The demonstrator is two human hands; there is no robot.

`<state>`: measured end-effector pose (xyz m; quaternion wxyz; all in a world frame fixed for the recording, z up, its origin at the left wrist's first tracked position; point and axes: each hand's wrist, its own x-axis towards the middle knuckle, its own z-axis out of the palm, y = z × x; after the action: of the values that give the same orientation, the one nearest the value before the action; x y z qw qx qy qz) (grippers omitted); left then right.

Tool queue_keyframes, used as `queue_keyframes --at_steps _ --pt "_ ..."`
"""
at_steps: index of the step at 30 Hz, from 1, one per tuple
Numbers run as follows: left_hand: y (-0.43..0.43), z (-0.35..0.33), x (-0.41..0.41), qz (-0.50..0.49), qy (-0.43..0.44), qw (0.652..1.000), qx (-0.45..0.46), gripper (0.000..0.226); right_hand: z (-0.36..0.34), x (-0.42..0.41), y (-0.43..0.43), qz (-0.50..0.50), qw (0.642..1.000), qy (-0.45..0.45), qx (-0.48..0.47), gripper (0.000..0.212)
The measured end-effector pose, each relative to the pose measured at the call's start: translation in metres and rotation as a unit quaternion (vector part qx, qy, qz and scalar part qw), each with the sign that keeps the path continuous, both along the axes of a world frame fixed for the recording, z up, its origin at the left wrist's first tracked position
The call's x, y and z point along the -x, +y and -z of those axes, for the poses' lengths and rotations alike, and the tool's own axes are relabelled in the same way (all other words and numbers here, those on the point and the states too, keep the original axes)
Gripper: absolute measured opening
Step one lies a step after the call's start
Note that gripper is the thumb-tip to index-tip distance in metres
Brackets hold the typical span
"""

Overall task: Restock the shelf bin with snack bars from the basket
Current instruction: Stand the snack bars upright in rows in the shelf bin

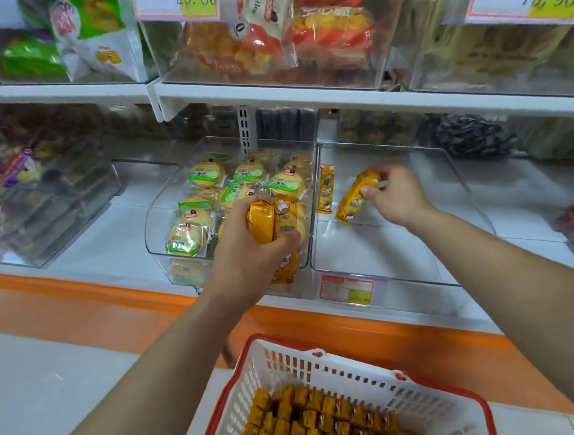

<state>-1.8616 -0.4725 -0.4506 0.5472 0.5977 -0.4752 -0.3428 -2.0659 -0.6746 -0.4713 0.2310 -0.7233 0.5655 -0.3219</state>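
Note:
A white basket with red rim [324,362] sits at the bottom, filled with several yellow snack bars [312,424]. My left hand [247,254] grips a bundle of yellow snack bars [272,225] in front of the shelf. My right hand [395,195] reaches into the clear shelf bin [385,268] and pinches one yellow snack bar [354,195] just above the bin floor. Another snack bar [326,188] leans against the bin's left wall.
A neighbouring clear bin [164,247] to the left holds several round green-labelled cakes [206,172]. More clear bins flank both sides. An upper shelf [303,96] with bagged snacks and price tags overhangs. An orange shelf edge [79,295] runs below.

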Motion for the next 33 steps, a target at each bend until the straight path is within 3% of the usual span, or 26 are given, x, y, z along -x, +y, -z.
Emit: queue_keyframes --at_steps 3,10,17,22,28,33 --pt "-0.007 0.007 -0.003 -0.004 -0.004 1.000 0.016 0.050 0.007 -0.016 -0.030 0.001 0.996 0.078 0.036 0.030" --pt "-0.015 0.022 -0.012 -0.003 -0.014 1.000 0.009 0.054 0.019 -0.042 -0.061 -0.004 0.995 0.095 0.036 0.022" --pt "-0.019 0.026 -0.009 -0.007 -0.013 1.000 0.019 0.050 0.031 -0.046 -0.070 0.084 0.996 0.015 -0.007 0.040" --pt "-0.017 0.022 -0.001 0.003 -0.003 1.000 0.015 0.049 0.009 -0.030 -0.035 0.064 0.997 0.035 -0.029 0.042" --pt "-0.005 0.015 0.011 0.036 0.080 0.995 -0.038 0.048 -0.039 -0.001 0.091 -0.095 0.977 -0.136 -0.131 0.013" --pt "0.014 0.010 0.036 0.122 0.110 0.985 -0.049 0.040 -0.042 0.013 0.168 -0.135 0.935 -0.226 -0.239 0.020"
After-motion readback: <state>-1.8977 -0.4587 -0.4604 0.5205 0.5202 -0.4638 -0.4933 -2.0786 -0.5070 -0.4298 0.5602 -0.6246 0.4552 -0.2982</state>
